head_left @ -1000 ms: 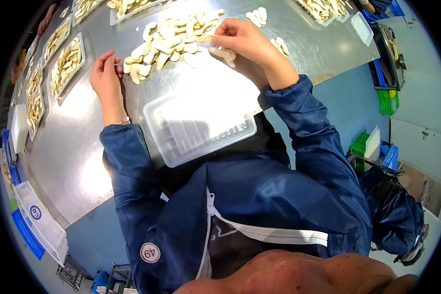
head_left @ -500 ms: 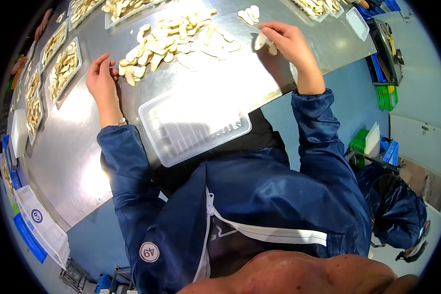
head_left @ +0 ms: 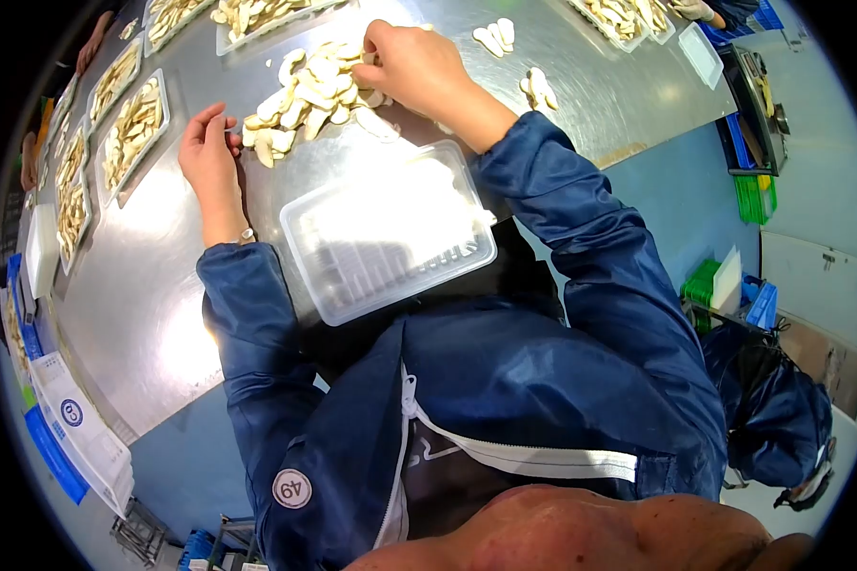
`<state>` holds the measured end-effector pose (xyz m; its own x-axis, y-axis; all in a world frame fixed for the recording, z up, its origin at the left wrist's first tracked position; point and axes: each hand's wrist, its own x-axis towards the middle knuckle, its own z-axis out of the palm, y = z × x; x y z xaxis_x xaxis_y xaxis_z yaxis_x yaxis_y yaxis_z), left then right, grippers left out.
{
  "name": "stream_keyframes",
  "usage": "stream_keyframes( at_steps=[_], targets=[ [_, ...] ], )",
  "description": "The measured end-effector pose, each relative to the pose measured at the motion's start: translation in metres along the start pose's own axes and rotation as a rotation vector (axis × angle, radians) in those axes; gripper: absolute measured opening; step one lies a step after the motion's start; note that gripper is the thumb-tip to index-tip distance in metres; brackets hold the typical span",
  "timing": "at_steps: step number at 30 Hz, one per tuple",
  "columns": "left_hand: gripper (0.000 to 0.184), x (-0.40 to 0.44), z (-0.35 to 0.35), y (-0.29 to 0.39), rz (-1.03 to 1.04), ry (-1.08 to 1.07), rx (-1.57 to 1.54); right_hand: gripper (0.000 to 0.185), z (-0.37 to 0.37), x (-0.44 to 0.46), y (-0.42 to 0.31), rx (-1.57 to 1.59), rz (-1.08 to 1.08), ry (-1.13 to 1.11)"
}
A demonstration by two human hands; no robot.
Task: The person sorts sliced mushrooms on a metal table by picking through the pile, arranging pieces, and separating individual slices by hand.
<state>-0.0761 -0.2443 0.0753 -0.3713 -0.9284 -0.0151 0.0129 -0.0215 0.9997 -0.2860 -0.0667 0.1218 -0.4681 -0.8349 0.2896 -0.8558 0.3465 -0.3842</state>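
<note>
A heap of pale, elongated slices [head_left: 309, 90] lies on the steel table [head_left: 143, 314]. My right hand [head_left: 411, 65] is over the heap's right side, fingers bent down toward the slices; its fingertips are partly hidden, and what they hold cannot be made out. At the heap's left edge my left hand [head_left: 209, 143] rests on its side, fingers loosely curled and apart, holding nothing. A clear plastic tray [head_left: 390, 233] without slices sits at the table's near edge, in strong glare. Two small groups of slices, one farther back [head_left: 495, 38] and one nearer [head_left: 539, 88], lie right of the heap.
Trays filled with slices [head_left: 131, 133] stand along the left and the far side. White empty trays [head_left: 41, 249] are at the left edge, another [head_left: 701, 55] at the right. Other people's hands show at the upper left [head_left: 90, 49] and upper right [head_left: 692, 9].
My right hand went right with slices, and has now come back left over the heap. The nearer small group lies where that hand was half a second ago. My left hand has barely moved.
</note>
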Motion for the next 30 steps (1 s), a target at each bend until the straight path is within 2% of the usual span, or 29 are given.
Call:
stream_keyframes(
  at_steps=[5, 8, 10, 12, 15, 18, 21, 24, 27, 30],
  targets=[
    [0.018, 0.001, 0.001, -0.001, 0.009, 0.002, -0.007, 0.023, 0.002, 0.000, -0.006, -0.103, 0.056, -0.077],
    [0.019, -0.001, 0.002, 0.002, 0.016, 0.006, -0.004, 0.025, -0.006, -0.012, 0.008, 0.003, 0.070, 0.011],
    [0.019, -0.003, 0.001, 0.004, 0.016, 0.014, 0.006, 0.032, -0.012, -0.018, 0.029, 0.332, 0.137, -0.043],
    [0.019, -0.003, 0.003, 0.004, 0.017, 0.014, 0.015, 0.035, -0.018, -0.025, 0.046, 0.712, 0.310, -0.175],
    [0.019, -0.001, 0.002, 0.003, 0.009, 0.006, 0.015, 0.032, -0.037, -0.034, 0.050, 0.854, 0.375, -0.270],
    [0.019, -0.001, 0.002, 0.003, 0.002, 0.014, -0.020, 0.033, -0.041, -0.044, 0.052, 0.921, 0.427, -0.235],
    [0.019, 0.000, 0.001, 0.001, 0.008, 0.009, -0.029, 0.034, -0.050, -0.053, 0.054, 0.953, 0.384, -0.226],
    [0.019, 0.002, -0.002, -0.002, 0.007, 0.005, -0.033, 0.029, -0.067, -0.069, 0.074, 0.743, 0.300, -0.096],
    [0.019, -0.003, 0.002, 0.005, 0.025, 0.017, 0.024, 0.030, -0.090, -0.089, 0.106, 0.450, 0.322, -0.084],
    [0.019, 0.000, 0.004, 0.002, 0.015, 0.020, 0.006, 0.029, -0.095, -0.084, 0.111, 0.155, 0.248, 0.109]
  ],
)
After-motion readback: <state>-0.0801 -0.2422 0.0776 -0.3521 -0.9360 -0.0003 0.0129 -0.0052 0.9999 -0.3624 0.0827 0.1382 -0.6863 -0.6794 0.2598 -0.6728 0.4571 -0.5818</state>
